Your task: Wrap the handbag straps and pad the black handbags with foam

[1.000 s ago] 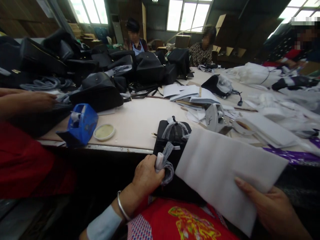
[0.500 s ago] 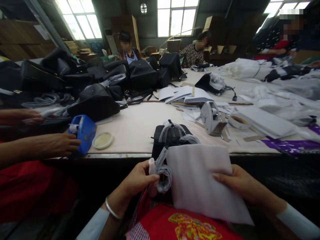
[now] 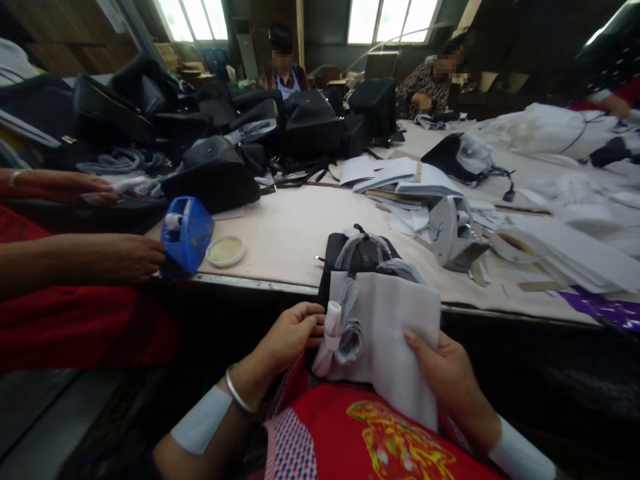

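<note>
A black bag (image 3: 334, 257) leans against the table edge in front of me, its handle and coiled strap (image 3: 351, 341) wrapped in translucent plastic. A sheet of white foam (image 3: 395, 333) lies across its front. My right hand (image 3: 445, 370) pinches that sheet at its right side, thumb on top. At the bag's left edge, my left hand (image 3: 295, 330) has its fingers curled against a white foam roll (image 3: 330, 337), which has a band around its middle. The strap coil sits between this roll and the sheet. The bag's lower part is hidden by the foam.
A blue tape dispenser (image 3: 187, 237) and a round shallow dish (image 3: 226, 252) stand left, near a co-worker's hands (image 3: 115, 260). Black bags (image 3: 210, 173) pile up behind. To the right are a grey tape dispenser (image 3: 455, 233), white sheets (image 3: 410, 177) and a tape roll (image 3: 517, 245).
My right hand has moved left with the foam sheet, bending it closer over the bag. My left thumb has come off the strap coil, and the foam roll shows more. The view has shifted left and down.
</note>
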`<state>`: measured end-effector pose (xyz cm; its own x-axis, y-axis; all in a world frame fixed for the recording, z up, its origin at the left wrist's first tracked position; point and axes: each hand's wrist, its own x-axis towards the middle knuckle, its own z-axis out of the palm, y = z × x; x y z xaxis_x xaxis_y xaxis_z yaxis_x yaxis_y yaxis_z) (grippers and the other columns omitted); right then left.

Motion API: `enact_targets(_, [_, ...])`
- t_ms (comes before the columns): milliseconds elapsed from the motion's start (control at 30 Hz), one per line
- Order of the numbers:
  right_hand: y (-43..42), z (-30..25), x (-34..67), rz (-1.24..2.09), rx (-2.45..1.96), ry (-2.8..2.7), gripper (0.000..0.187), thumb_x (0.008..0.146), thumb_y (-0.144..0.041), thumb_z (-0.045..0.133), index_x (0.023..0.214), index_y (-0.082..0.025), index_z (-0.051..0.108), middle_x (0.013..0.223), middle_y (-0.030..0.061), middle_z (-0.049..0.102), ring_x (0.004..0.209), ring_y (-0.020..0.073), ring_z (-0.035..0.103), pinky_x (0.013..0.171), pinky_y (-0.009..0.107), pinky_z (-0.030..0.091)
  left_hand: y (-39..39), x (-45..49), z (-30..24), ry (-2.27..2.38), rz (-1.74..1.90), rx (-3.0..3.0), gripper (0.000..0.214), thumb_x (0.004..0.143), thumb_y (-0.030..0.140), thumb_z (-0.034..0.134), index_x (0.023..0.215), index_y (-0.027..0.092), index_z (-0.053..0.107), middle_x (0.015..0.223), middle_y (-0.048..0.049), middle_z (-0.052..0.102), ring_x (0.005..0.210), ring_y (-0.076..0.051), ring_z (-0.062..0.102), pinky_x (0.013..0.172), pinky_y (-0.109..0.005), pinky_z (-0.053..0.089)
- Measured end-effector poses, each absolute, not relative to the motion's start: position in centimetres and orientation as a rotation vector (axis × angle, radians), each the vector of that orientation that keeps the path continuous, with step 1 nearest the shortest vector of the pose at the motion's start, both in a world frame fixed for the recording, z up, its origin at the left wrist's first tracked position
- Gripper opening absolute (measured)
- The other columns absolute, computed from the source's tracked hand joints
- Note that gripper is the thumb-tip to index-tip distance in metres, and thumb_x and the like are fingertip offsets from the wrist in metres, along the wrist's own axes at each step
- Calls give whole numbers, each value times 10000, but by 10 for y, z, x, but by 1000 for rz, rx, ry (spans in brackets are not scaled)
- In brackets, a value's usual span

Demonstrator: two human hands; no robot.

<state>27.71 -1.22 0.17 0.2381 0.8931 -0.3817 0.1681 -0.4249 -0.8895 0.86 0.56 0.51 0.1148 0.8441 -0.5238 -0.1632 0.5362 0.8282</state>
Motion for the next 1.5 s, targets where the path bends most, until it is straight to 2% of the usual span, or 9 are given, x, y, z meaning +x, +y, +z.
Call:
enact_targets(167, [-18,-3,282,1101,-1948,-1083,516,694,-507,767,1059,-142,736,940,118,788,827,329,740,613,365,608,19,14,-7,1468,726,977,259,815,217,661,1051,114,688,716,-40,716,599,-146,666,514,-211,514])
enact_targets(300, [-33,-5,300,1426,-1860,-970,609,652,-479,838,1149,-158,693,1049,133,775,888,358,746,718,439,631,39,12,0,1505,484,1292,195,787,221,651,906,99,746,552,-1,650,433,-128,590,409,-188,411])
enact_targets(467, [-62,-20,304,1751,-1765,-805,515,649,-442,863,1030,-122,728,986,151,783,881,360,750,769,445,624,51,10,8,1382,175,1643,241,814,207,556,658,130,722,488,-23,635,462,-139,613,448,-193,403])
enact_targets(567, [-68,-33,296,1596,-1852,-789,537,638,-479,859,1006,-106,740,966,151,785,891,358,750,782,443,621,53,13,8,1321,80,1794,203,781,168,577,633,151,715,512,-31,658,484,-144,611,508,-217,428])
enact_targets(700, [-63,-40,289,1433,-1989,-890,582,613,-517,851,975,-70,762,985,174,778,987,376,727,862,459,598,47,15,6,1401,185,1967,171,808,207,583,729,165,730,734,-81,727,707,-209,659,635,-275,447])
enact_targets(800, [-57,-37,288,1350,-2090,-964,575,620,-525,827,957,-63,772,980,175,778,1000,373,723,889,451,584,38,11,1,1421,315,2327,183,852,216,543,794,169,710,791,-84,711,736,-215,640,622,-288,424])
enact_targets(933, [-53,-29,284,1238,-2207,-1032,519,605,-517,805,855,-63,781,867,172,784,923,367,740,756,390,606,33,4,-14,1362,590,2560,218,898,252,528,757,170,672,723,-51,661,661,-167,588,587,-269,401])
enact_targets(1100, [-48,-23,274,1224,-2209,-1138,473,647,-563,721,714,-95,756,702,150,763,730,332,741,579,341,551,44,4,-35,1553,876,1951,230,920,201,475,818,163,679,748,-1,691,696,-129,618,651,-215,460])
enact_targets(1500, [-45,-31,270,1344,-2161,-1241,511,679,-627,645,716,-124,726,616,127,735,604,292,710,545,333,505,51,-14,-31,1487,793,2071,189,898,227,519,769,181,651,804,-64,658,813,-191,585,822,-320,457])
